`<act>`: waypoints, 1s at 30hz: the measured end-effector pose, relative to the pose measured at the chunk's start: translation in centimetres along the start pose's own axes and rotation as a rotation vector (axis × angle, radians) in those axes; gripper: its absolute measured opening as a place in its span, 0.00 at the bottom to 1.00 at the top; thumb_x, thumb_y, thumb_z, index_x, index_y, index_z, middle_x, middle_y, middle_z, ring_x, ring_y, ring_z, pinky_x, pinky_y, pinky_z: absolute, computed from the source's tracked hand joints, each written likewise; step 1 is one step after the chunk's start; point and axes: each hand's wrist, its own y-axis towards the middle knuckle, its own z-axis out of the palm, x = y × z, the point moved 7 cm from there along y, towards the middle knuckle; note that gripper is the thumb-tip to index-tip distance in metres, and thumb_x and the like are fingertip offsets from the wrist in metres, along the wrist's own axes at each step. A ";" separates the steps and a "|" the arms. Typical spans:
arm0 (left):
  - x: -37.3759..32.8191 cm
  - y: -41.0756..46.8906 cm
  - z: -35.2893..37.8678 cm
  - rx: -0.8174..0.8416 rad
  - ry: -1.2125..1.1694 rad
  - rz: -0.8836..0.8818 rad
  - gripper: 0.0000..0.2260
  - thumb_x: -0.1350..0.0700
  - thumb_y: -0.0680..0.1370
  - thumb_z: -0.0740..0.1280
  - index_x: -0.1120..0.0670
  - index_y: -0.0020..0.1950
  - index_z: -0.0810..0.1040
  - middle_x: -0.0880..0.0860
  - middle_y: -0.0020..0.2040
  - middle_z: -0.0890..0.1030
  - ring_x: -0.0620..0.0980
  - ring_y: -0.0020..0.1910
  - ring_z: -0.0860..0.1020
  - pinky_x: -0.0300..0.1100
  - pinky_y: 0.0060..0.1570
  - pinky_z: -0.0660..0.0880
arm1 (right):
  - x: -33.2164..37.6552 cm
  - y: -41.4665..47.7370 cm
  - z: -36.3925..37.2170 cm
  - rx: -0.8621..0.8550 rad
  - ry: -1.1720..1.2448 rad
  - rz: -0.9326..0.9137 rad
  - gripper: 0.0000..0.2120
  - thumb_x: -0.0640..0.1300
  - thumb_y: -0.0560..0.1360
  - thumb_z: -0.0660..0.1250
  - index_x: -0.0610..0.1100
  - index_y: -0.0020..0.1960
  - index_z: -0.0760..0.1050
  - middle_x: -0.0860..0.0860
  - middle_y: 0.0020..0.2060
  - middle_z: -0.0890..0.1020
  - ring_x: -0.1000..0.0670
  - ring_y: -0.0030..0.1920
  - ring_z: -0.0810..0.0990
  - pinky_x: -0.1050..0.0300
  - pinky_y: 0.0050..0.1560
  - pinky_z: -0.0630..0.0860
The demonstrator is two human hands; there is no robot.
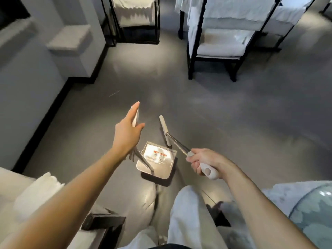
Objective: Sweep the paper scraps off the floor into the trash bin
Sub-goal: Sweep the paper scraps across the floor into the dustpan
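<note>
The dustpan [158, 159] is low over the grey floor [233, 114], directly ahead of the person's legs and between the 2 hands. Its open tray faces up, with a printed label in red and black on the inner surface. A dark shadow lies beneath its near edge; whether the tray touches the floor cannot be determined. A thin metal shaft [143, 159] rises from the tray toward the left hand [126, 135] and ends in a white handle [135, 116].

Left hand: the fingers [132, 112] are straight and lie along the white handle, with the thumb spread to the side. They are not curled round it.

Right hand [204, 161]: the fingers are wrapped tightly round the grey grip [208, 170] of the broom [177, 143]. The broom's metal shaft slants away from the person and to the left, ending at a pale bar [164, 129] just beside the dustpan's far corner.

Surroundings: pale trousers [188, 221] fill the lower centre. A black-framed chair [219, 49] with white cushions stands well beyond the dustpan on the right. A grey wall [27, 78] with a black baseboard [53, 108] runs along the left side.
</note>
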 end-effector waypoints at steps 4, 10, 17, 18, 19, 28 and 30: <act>1.6 6.8 2.7 -0.076 -0.006 -0.137 0.32 0.59 0.78 0.68 0.36 0.74 0.59 0.51 0.75 0.65 0.61 0.63 0.74 0.55 0.58 0.76 | 7.8 8.9 -2.1 0.091 -0.231 0.040 0.16 0.33 0.76 0.64 0.41 0.60 0.64 0.49 0.23 0.70 0.55 0.23 0.67 0.63 0.22 0.64; 2.2 14.4 6.8 -0.352 -0.034 -0.419 0.33 0.58 0.77 0.69 0.35 0.74 0.58 0.54 0.73 0.68 0.65 0.56 0.77 0.56 0.54 0.77 | 19.3 20.2 -6.1 0.324 -0.543 0.107 0.17 0.32 0.78 0.62 0.41 0.63 0.62 0.50 0.22 0.69 0.56 0.20 0.65 0.65 0.19 0.64; -1.2 11.1 11.7 -0.650 -0.065 -0.646 0.33 0.61 0.77 0.68 0.37 0.74 0.59 0.53 0.70 0.71 0.49 0.37 0.77 0.43 0.40 0.79 | 25.1 25.4 -8.3 0.536 -0.837 0.221 0.20 0.31 0.78 0.60 0.40 0.68 0.60 0.51 0.21 0.70 0.57 0.20 0.66 0.66 0.18 0.64; -1.7 10.0 12.3 -0.690 -0.067 -0.672 0.33 0.61 0.77 0.68 0.38 0.74 0.60 0.53 0.70 0.71 0.53 0.41 0.78 0.47 0.45 0.79 | 25.3 25.9 -8.3 0.545 -0.881 0.235 0.22 0.31 0.78 0.60 0.39 0.70 0.60 0.50 0.21 0.70 0.57 0.19 0.66 0.67 0.18 0.65; -2.3 8.9 13.0 -0.727 -0.071 -0.694 0.32 0.61 0.77 0.69 0.39 0.74 0.60 0.51 0.70 0.71 0.57 0.47 0.79 0.52 0.50 0.78 | 25.3 26.4 -8.5 0.555 -0.926 0.243 0.23 0.31 0.78 0.60 0.40 0.71 0.61 0.50 0.21 0.70 0.57 0.19 0.67 0.67 0.18 0.65; -7.7 -0.2 24.1 -1.025 -0.169 -0.929 0.32 0.61 0.76 0.70 0.40 0.74 0.62 0.45 0.70 0.70 0.50 0.70 0.68 0.50 0.70 0.65 | 19.9 27.9 -11.1 0.836 -1.396 0.352 0.08 0.32 0.78 0.60 0.42 0.54 0.70 0.51 0.22 0.72 0.58 0.20 0.69 0.66 0.19 0.68; -9.3 -2.2 27.5 -1.085 -0.172 -0.984 0.32 0.60 0.75 0.70 0.38 0.73 0.62 0.47 0.70 0.71 0.50 0.69 0.69 0.49 0.69 0.64 | 18.4 27.7 -12.8 0.892 -1.551 0.323 0.13 0.33 0.77 0.62 0.44 0.59 0.69 0.51 0.22 0.72 0.58 0.21 0.70 0.65 0.21 0.70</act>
